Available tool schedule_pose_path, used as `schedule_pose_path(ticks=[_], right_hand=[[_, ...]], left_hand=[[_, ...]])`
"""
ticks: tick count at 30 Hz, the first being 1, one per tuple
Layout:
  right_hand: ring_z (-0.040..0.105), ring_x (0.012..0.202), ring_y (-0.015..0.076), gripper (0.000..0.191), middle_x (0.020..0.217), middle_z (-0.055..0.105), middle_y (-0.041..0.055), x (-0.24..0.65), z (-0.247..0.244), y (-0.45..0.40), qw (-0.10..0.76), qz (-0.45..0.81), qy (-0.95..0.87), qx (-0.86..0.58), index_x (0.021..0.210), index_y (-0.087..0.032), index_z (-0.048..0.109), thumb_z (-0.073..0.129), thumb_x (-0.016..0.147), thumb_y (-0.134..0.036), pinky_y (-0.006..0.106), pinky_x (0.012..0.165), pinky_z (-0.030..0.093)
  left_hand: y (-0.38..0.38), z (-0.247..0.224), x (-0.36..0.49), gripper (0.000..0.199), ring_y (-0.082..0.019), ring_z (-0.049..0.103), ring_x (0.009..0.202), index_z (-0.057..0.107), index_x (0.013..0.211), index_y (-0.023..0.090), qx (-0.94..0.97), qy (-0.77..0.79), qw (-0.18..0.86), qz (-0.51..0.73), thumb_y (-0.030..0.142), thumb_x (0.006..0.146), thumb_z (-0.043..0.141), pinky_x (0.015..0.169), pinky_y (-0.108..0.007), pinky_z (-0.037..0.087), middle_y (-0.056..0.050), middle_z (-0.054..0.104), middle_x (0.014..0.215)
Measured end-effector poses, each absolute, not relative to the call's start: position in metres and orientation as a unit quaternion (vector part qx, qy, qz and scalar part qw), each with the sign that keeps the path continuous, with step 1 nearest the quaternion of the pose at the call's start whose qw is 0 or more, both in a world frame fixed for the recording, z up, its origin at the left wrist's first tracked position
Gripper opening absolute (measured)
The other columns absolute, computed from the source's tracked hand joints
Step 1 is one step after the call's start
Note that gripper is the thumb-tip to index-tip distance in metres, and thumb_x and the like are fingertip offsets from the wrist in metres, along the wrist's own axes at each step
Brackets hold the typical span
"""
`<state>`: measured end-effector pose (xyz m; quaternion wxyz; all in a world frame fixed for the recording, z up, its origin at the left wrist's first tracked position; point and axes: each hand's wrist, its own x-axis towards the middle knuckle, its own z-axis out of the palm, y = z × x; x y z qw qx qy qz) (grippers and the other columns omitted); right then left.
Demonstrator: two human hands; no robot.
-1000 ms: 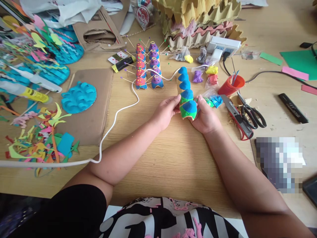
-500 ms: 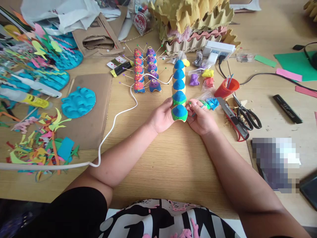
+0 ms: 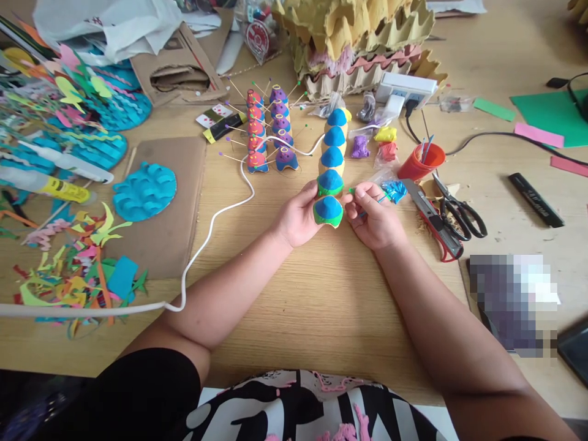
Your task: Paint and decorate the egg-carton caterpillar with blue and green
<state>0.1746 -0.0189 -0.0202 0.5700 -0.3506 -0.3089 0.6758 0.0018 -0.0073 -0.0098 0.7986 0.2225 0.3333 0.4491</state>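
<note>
An egg-carton strip (image 3: 331, 158) with blue-topped bumps stands out in front of me, and my left hand (image 3: 301, 215) is closed around its near end. Green clay covers the lower sides of the two nearest bumps. Just right of the strip, the fingers of my right hand (image 3: 374, 215) pinch a small bit of green clay (image 3: 353, 191). A thin blue stick also lies across those fingers, partly hidden. Beyond my right hand is a packet of blue clay (image 3: 395, 191).
Red and purple carton strips (image 3: 257, 131) bristle with pins at the back. A white cable (image 3: 212, 223) crosses the table at left. Scissors (image 3: 459, 211), a box cutter (image 3: 434, 214) and an orange cup (image 3: 421, 162) stand at right. Paper scraps (image 3: 87, 269) lie left.
The near end of the strip has shifted slightly left and its far end slightly right, so it tilts more. My right hand's fingertips now sit a little apart from the strip.
</note>
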Motion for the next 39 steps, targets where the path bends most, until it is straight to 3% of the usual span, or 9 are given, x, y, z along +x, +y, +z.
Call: schedule_pose_path(ticks=[4,13,27,34,39], right_hand=[[0.042,0.056,0.0083,0.051,0.064,0.058,-0.0062,0.166,-0.018,-0.024,0.583,0.646,-0.330,-0.366,0.078,-0.025,0.067,0.107,0.066,-0.053,0.021,0.047,0.028],[0.041,0.057,0.0080,0.054,0.063,0.050,-0.0079,0.157,-0.016,-0.030,0.583,0.640,-0.345,-0.363,0.080,-0.024,0.064,0.105,0.071,-0.058,0.021,0.049,0.035],[0.040,0.056,0.0080,0.056,0.066,0.055,-0.0070,0.155,-0.019,-0.030,0.599,0.594,-0.356,-0.403,0.081,-0.025,0.063,0.102,0.071,-0.065,0.024,0.049,0.030],[0.055,0.070,0.0117,0.057,0.076,0.062,-0.0045,0.157,-0.026,-0.028,0.598,0.555,-0.408,-0.411,0.083,-0.025,0.065,0.101,0.072,-0.068,0.027,0.062,0.047],[0.055,0.070,0.0123,0.057,0.077,0.060,-0.0046,0.158,-0.028,-0.027,0.602,0.546,-0.411,-0.413,0.086,-0.026,0.063,0.101,0.073,-0.067,0.027,0.061,0.046]], left_hand=[[-0.008,-0.008,0.003,0.022,-0.018,0.073,0.082,0.071,0.094,0.027,0.225,0.355,0.783,0.459,0.046,0.105,0.073,0.069,-0.031,0.059,-0.001,0.080,0.095],[-0.008,-0.009,0.004,0.019,-0.017,0.071,0.080,0.070,0.092,0.026,0.220,0.344,0.794,0.451,0.040,0.106,0.071,0.073,-0.032,0.057,-0.001,0.079,0.092],[-0.008,-0.008,0.004,0.020,-0.017,0.072,0.077,0.074,0.098,0.026,0.201,0.344,0.803,0.444,0.037,0.111,0.062,0.071,-0.031,0.057,-0.001,0.079,0.090],[-0.008,-0.001,0.003,0.035,-0.013,0.072,0.067,0.073,0.100,0.020,0.136,0.312,0.826,0.448,0.025,0.117,0.043,0.066,-0.028,0.058,-0.001,0.080,0.088],[-0.009,0.000,0.002,0.035,-0.015,0.075,0.070,0.074,0.106,0.020,0.117,0.308,0.837,0.437,0.025,0.117,0.041,0.067,-0.029,0.059,-0.003,0.082,0.089]])
